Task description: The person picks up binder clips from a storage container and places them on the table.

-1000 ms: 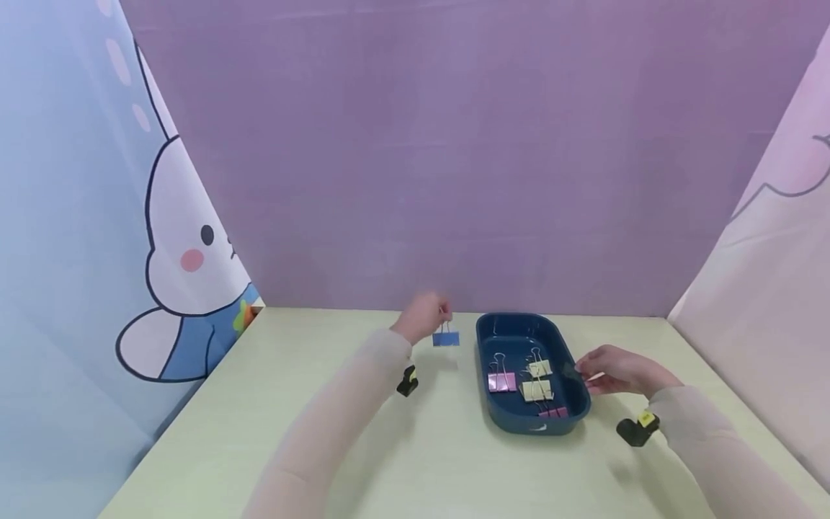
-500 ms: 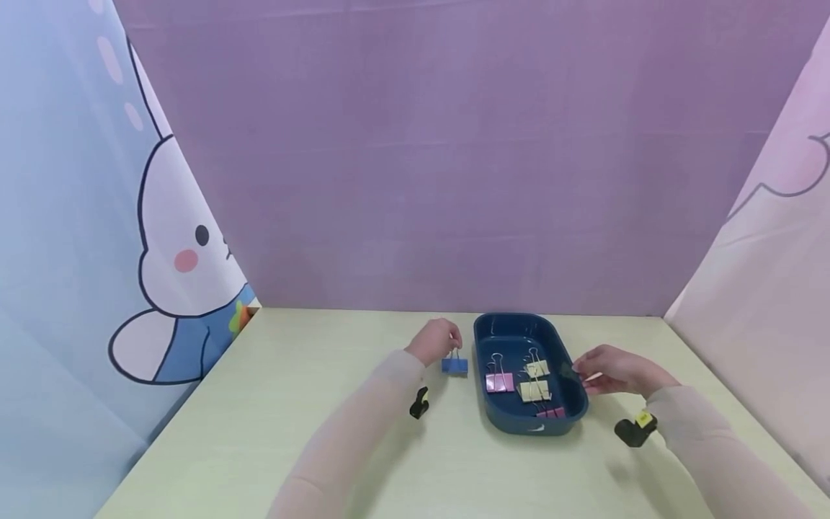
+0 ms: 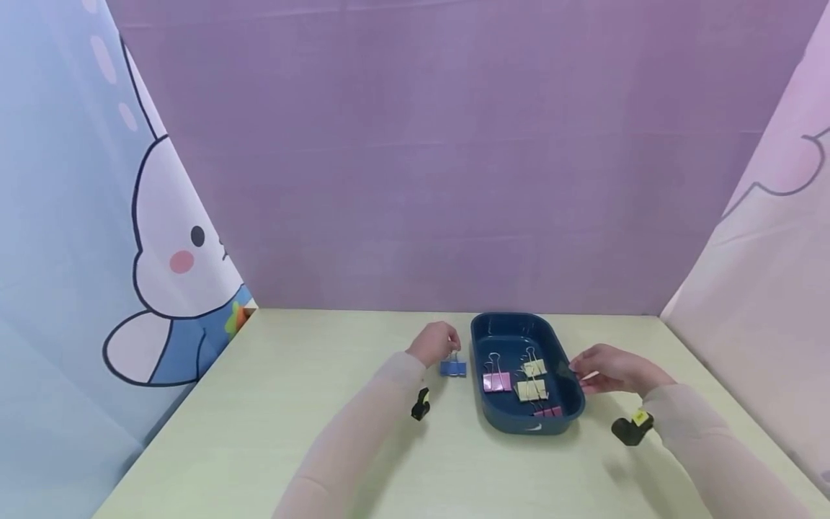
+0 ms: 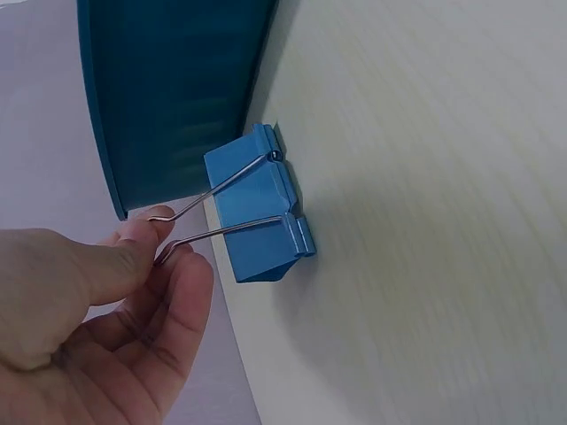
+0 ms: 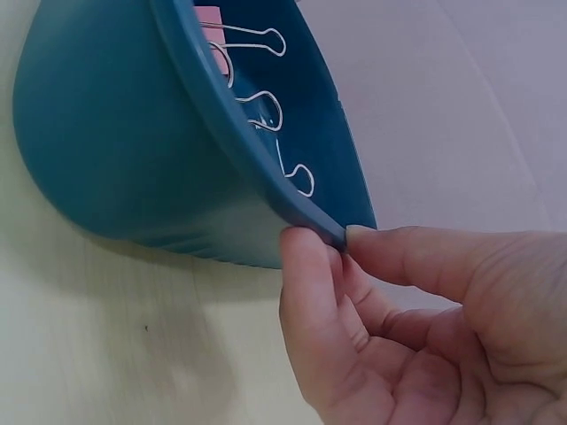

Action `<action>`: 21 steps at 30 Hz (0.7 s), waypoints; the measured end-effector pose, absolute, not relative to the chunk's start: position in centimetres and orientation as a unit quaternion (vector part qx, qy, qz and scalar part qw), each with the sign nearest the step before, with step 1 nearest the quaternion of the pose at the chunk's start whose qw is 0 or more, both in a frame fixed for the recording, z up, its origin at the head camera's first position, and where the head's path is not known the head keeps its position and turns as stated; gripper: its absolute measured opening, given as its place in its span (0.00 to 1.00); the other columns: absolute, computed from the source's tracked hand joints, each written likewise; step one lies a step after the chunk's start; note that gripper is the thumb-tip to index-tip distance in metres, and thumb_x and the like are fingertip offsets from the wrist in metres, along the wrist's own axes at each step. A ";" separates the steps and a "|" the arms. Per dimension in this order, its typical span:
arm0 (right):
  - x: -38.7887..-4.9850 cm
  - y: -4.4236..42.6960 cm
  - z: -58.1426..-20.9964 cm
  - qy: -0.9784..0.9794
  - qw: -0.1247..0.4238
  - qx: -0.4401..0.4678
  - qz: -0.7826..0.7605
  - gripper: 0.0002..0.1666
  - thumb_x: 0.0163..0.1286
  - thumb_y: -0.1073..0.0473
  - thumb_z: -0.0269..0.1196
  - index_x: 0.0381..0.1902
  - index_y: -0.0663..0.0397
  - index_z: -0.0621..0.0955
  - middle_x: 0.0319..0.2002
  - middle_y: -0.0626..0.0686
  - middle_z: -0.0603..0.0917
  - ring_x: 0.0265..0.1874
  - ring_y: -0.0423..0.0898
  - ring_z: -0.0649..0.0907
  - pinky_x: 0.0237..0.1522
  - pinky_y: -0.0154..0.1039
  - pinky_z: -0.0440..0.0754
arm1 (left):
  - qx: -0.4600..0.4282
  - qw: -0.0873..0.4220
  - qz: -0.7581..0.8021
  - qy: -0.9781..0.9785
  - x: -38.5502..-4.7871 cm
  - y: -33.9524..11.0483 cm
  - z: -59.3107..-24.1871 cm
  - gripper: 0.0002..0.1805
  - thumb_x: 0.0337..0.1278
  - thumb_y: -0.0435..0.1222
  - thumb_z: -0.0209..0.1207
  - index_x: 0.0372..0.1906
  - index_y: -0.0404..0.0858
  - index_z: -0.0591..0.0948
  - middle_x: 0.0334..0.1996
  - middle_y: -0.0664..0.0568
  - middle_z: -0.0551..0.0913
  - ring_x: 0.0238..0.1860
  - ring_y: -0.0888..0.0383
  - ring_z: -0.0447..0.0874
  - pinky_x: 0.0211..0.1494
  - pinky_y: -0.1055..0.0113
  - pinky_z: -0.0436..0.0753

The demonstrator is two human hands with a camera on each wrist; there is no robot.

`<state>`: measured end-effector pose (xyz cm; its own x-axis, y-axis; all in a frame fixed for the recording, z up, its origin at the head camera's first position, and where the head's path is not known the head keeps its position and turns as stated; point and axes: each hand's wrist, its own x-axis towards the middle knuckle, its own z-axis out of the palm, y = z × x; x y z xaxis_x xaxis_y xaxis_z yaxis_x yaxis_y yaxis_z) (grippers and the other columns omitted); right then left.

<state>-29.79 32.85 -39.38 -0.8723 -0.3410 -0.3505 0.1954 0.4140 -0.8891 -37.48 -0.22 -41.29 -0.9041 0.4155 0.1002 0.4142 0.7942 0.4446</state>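
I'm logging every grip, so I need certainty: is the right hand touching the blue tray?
Touching: the right wrist view plainly shows the right hand pinching the blue tray at its rim.

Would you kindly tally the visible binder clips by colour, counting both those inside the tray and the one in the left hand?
Blue binder clip: 1
Pink binder clips: 2
Pale yellow binder clips: 2
Total visible: 5
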 end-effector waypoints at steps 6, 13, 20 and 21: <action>-29.8 32.5 -39.3 0.808 0.248 -0.038 -0.534 0.19 0.73 0.66 0.49 0.51 0.81 0.73 0.33 0.53 0.81 0.29 0.40 0.83 0.37 0.35 0.86 | 0.206 0.007 0.237 0.949 -37.8 -0.4 -41.8 0.06 0.60 0.31 0.61 0.30 0.38 0.85 0.34 0.52 0.87 0.35 0.59 0.79 0.50 0.64 0.80; -29.8 32.5 -39.3 0.809 0.247 -0.040 -0.532 0.18 0.73 0.66 0.49 0.51 0.81 0.73 0.34 0.54 0.81 0.30 0.41 0.83 0.36 0.35 0.86 | 0.215 0.020 0.239 0.947 -38.6 -0.5 -42.1 0.05 0.59 0.33 0.62 0.30 0.40 0.86 0.31 0.53 0.86 0.35 0.59 0.81 0.49 0.65 0.80; -30.2 33.3 -39.5 0.789 0.264 -0.064 -0.551 0.17 0.72 0.64 0.53 0.48 0.76 0.76 0.33 0.53 0.81 0.30 0.41 0.83 0.37 0.34 0.85 | 0.173 0.018 0.254 0.951 -37.6 0.8 -39.3 0.10 0.65 0.38 0.59 0.46 0.38 0.82 0.48 0.49 0.84 0.50 0.54 0.81 0.57 0.61 0.79; -30.2 33.5 -39.5 0.786 0.268 -0.070 -0.553 0.17 0.71 0.63 0.53 0.48 0.76 0.76 0.33 0.52 0.81 0.30 0.41 0.83 0.37 0.34 0.85 | 0.179 0.009 0.253 0.951 -37.5 1.2 -38.9 0.12 0.65 0.39 0.58 0.49 0.38 0.82 0.51 0.49 0.83 0.53 0.54 0.80 0.59 0.60 0.78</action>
<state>-30.22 33.46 -39.54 -0.8462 -0.4069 -0.3440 0.1862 0.3791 -0.9064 -37.51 1.22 -38.87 -0.9355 0.3455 0.0743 0.3368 0.8077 0.4839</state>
